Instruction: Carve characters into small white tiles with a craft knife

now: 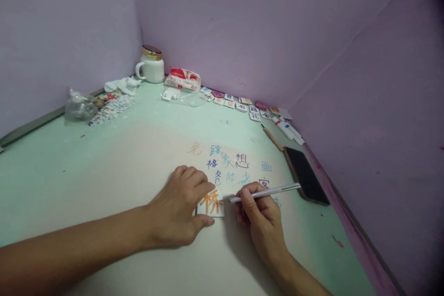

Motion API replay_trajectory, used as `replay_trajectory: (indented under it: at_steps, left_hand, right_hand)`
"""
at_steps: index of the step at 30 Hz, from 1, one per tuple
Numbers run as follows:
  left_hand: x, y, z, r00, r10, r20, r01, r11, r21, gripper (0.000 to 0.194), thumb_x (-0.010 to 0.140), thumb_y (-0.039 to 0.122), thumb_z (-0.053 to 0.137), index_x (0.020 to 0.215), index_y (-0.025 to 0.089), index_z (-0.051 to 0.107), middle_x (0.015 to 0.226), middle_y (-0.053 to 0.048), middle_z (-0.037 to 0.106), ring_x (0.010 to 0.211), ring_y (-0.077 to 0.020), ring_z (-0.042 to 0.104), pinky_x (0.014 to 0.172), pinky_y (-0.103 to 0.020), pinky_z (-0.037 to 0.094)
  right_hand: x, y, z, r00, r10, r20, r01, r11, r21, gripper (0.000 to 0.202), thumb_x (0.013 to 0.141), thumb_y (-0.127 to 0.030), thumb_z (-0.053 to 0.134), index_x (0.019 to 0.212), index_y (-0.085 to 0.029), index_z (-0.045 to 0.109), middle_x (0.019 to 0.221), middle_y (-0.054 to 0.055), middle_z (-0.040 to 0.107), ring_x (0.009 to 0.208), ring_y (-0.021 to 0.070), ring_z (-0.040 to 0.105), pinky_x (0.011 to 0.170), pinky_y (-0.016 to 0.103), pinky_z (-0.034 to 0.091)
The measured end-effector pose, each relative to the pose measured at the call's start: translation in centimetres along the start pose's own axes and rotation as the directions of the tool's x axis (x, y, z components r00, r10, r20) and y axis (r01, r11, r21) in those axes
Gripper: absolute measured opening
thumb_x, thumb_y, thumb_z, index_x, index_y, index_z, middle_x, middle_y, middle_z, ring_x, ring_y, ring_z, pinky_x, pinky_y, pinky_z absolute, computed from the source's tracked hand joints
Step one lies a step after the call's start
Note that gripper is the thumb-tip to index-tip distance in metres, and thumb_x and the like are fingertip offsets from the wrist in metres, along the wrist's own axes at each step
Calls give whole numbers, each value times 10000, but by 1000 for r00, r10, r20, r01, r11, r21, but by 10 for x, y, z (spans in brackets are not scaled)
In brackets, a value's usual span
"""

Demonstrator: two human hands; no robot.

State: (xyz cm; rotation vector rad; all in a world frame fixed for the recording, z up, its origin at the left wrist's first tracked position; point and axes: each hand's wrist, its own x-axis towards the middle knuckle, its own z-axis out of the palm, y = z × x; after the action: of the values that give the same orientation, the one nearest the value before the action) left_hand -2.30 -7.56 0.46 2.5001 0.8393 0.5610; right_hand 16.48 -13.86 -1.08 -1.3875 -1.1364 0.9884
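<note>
My left hand (185,203) holds a small white square tile (218,214) flat on the table, the thumb at its near edge and the fingers at its far edge. An orange Chinese character fills the tile's top. Its left side is partly hidden by my hand. My right hand (260,208) is closed round a slim, silvery-white pen-like tool (267,192). The tool slants down to the left, its dark tip just right of the tile; whether it touches the tile I cannot tell. Around my hands, characters in blue, purple and orange are written on the pale tabletop (138,171).
A dark phone (305,175) lies to the right, beside a wooden-handled tool (272,138). Several lettered tiles (242,107) line the back wall. Behind are a lidded white mug (152,69), a red-and-white packet (183,78), a clear plastic bag (80,108) and scraps (113,108).
</note>
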Motion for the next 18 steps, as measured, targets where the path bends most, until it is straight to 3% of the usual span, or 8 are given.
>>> replay_trajectory:
  at_steps: [3, 7, 13, 18]
  left_hand:
    - [0, 0, 0, 1000, -1, 7, 1, 1000, 8, 351, 689, 266, 719, 1007, 170, 606, 940, -73, 552, 908, -257, 468, 850, -445, 333]
    - [0, 1, -1, 1000, -10, 13, 10, 1000, 24, 340, 675, 269, 724, 980, 172, 610, 923, -69, 543, 898, -255, 465, 845, -441, 332]
    - [0, 2, -1, 999, -27, 27, 26, 999, 41, 332, 675, 280, 719, 969, 166, 615, 908, -70, 543, 884, -255, 469, 838, -439, 332]
    - [1, 2, -2, 999, -40, 35, 39, 998, 50, 320, 681, 281, 705, 966, 169, 613, 906, -70, 550, 879, -256, 473, 826, -435, 338]
  right_hand:
    - [-1, 2, 1, 981, -191, 41, 195, 971, -138, 251, 919, -377, 492, 742, -200, 517, 549, -55, 461, 473, 91, 412, 449, 215, 309]
    - [-3, -1, 5, 906, -412, 96, 422, 864, -275, 151, 913, -234, 488, 772, -208, 538, 598, -52, 469, 506, 92, 420, 465, 210, 321]
    - [-4, -5, 8, 829, -526, 191, 557, 745, -367, 110, 886, -154, 480, 800, -214, 513, 564, -69, 442, 448, 83, 390, 426, 205, 300]
    - [-8, -7, 9, 804, -543, 245, 594, 709, -380, 123, 877, -137, 481, 781, -210, 499, 559, -64, 462, 439, 81, 403, 423, 209, 301]
